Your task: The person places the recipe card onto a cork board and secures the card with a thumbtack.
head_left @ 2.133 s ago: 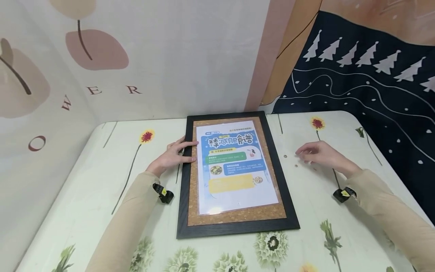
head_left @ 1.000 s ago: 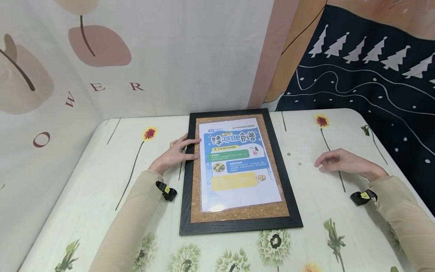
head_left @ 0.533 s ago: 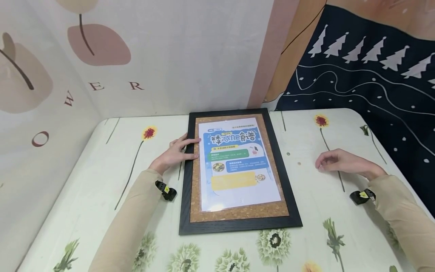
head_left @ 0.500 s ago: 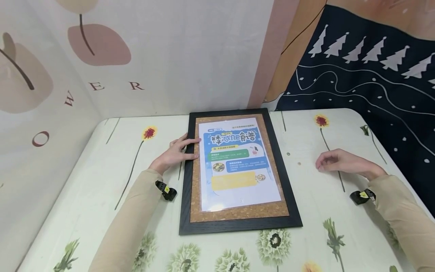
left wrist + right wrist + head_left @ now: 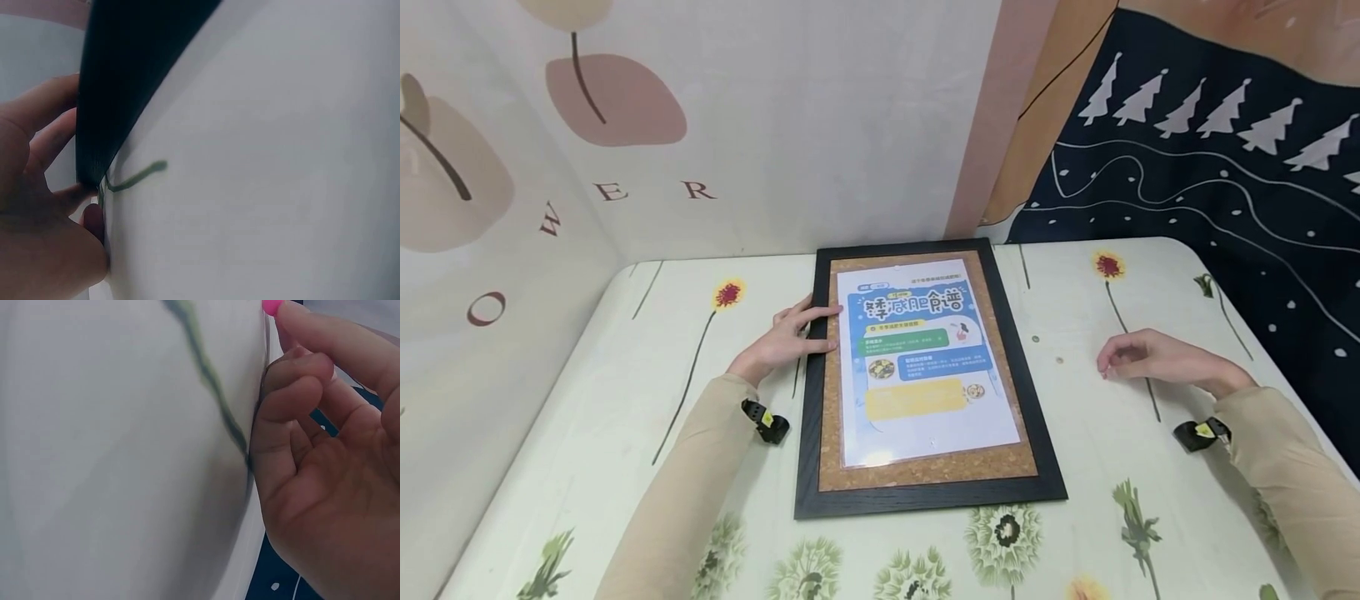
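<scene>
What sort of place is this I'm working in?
Probably an indoor table nook screened by cloth: a pale printed backdrop rises behind a flower-patterned table, and a dark backdrop with white tree shapes hangs at the right.

Before you, the sheet (image 5: 928,362) in the black frame (image 5: 928,502) bears a large Chinese title (image 5: 913,305) ending 减肥食谱; its smaller lines (image 5: 905,341) are too fine to read. On the pale wall hanging (image 5: 820,125), far left, red letters (image 5: 611,192) read O, W, E, R.

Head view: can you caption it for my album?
Left hand rests on a black-framed corkboard bearing a Chinese recipe poster, right hand nearby.
</scene>
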A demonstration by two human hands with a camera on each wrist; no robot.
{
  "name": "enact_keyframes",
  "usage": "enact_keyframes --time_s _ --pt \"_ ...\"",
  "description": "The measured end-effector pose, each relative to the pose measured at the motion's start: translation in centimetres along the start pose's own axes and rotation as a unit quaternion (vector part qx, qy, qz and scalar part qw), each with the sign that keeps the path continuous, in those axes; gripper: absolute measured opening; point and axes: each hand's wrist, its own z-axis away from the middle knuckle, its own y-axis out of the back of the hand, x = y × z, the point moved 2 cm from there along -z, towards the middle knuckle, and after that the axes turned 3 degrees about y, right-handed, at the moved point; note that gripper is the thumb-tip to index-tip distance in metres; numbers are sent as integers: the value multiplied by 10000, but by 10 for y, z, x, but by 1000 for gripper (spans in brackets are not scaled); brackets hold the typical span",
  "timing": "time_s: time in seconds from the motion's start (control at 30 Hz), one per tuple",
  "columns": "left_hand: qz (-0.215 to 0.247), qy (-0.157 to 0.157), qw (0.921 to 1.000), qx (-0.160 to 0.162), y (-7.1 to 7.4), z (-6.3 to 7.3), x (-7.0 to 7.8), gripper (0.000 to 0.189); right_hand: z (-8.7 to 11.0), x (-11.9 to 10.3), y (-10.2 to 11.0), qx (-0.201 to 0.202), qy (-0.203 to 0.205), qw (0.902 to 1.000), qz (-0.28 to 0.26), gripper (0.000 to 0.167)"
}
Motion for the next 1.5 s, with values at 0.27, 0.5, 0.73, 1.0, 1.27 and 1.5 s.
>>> enact_keyframes --time_s 0.27,0.5,0.73,1.0,1.27,1.5 --pt "21 0 10000 -12 -1 0 1 64 1 -2 0 -35 36 10000 34 3" --pt "9 10 10000 -10 -1 1 1 64 -4 -6 -1 -140 327 9994 21 3" --pt "37 -9 10000 -57 -2 1 1 66 -14 -17 -5 -162 745 9964 -379 6" --pt "108 -51 9999 -45 -1 2 3 65 -25 -36 -10 159 1008 9932 -559 8" --pt "128 -83 9999 -36 0 2 3 65 -40 -53 -18 384 1009 9916 -716 11" --pt "87 -14 10000 -32 -1 1 2 64 -55 -57 -27 311 761 9920 -957 15"
